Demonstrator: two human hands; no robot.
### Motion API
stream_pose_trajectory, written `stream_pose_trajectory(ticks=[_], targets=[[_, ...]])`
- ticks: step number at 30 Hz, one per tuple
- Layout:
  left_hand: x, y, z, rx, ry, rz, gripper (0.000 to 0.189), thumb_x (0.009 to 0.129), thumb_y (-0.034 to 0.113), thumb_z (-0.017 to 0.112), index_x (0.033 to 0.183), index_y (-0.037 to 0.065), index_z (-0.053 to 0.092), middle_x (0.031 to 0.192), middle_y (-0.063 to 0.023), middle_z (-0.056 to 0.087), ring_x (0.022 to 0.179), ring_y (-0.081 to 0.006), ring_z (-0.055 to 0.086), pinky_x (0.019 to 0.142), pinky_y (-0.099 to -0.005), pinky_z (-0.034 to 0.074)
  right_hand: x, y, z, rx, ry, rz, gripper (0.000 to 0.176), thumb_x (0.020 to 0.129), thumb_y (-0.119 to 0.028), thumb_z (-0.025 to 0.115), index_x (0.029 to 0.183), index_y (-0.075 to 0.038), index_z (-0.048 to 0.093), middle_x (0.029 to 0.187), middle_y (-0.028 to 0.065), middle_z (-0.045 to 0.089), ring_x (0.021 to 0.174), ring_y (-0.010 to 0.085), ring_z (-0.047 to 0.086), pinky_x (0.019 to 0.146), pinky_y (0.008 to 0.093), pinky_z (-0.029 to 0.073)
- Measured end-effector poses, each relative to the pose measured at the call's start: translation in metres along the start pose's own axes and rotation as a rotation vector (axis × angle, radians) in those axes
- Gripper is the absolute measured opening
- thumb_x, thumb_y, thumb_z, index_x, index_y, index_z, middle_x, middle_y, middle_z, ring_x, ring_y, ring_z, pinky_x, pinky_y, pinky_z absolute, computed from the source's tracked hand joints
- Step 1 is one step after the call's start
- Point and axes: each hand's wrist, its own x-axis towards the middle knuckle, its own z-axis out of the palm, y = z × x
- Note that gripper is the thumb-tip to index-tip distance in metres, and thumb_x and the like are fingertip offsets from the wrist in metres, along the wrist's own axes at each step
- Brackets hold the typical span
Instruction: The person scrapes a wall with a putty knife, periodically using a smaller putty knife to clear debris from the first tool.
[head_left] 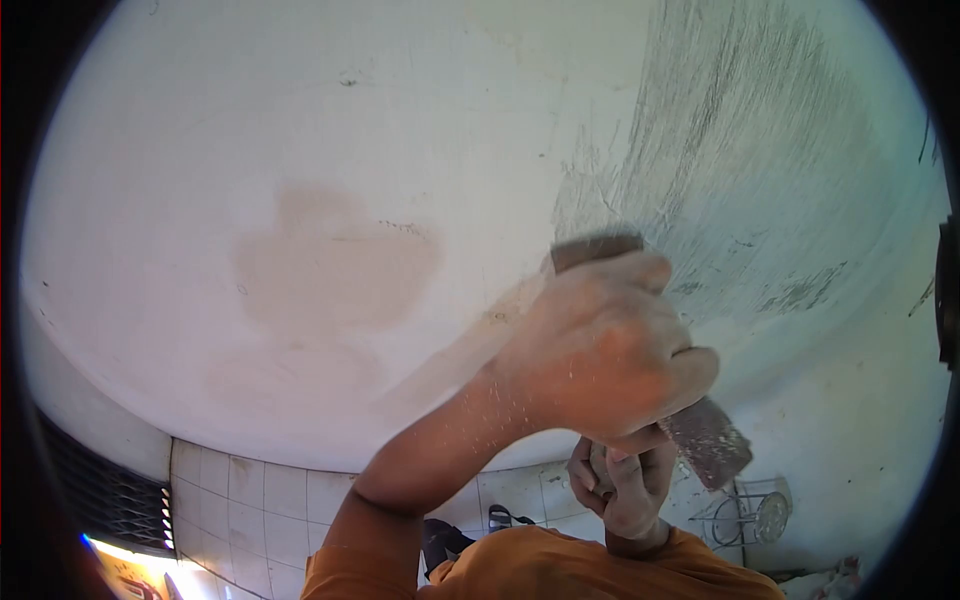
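Observation:
My left hand (610, 350) reaches in from the left and presses toward the pale wall (490, 120), its back facing me and its fingers curled round a dark brown, sandpaper-like strip (712, 442). Part of that strip's edge also shows above the knuckles. Fine pale dust speckles the view around my left wrist. Lower down, my right hand (632, 488) is near my chest with its fingers bent round a small greyish thing that is mostly hidden. Dark scratch marks cover the wall's upper right, and a beige patch (340, 260) shows left of my hands.
White floor tiles (245, 490) run along the wall's foot. A round-topped metal stool (770, 517) stands at the lower right. Dark footwear (505, 517) shows below, near my orange shirt. A dark grille (110, 490) is at the lower left, beside a bright area.

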Motion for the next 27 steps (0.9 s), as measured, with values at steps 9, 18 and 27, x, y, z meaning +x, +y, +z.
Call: stream_pose_trajectory(ticks=[9,18,27], targets=[[0.005,0.001,-0.004,0.053,0.012,-0.005,0.023,0.054,0.032,0.062,0.061,0.014,0.05,0.05,0.004,0.037,0.045,-0.0117,0.042,0.051,-0.0272,0.033,0.002,-0.013,0.005,-0.018,0.021,-0.001,0.039,0.096,-0.028,0.052,0.112,0.007,0.044,0.058,0.0029,0.038,0.044,0.0105,0.04,0.031,0.0205,0.028],[0.011,0.003,-0.01,0.035,0.037,-0.041,0.019,0.056,0.029,0.061,0.06,0.014,0.051,0.048,0.003,0.039,0.044,-0.0132,0.042,0.053,-0.0274,0.036,0.004,-0.03,0.012,-0.089,-0.058,0.01,0.036,0.101,-0.035,0.041,0.078,-0.007,0.043,0.065,0.0034,0.04,0.051,0.0086,0.038,0.036,0.0203,0.024],[0.015,0.002,-0.008,0.055,0.117,-0.068,0.029,0.044,0.026,0.066,0.057,0.015,0.042,0.047,0.0027,0.038,0.043,-0.015,0.041,0.052,-0.028,0.035,0.003,-0.033,0.018,0.031,-0.009,-0.015,0.025,0.101,-0.024,0.044,0.085,-0.004,0.044,0.065,0.0025,0.036,0.056,0.0119,0.042,0.035,0.0206,0.026]])
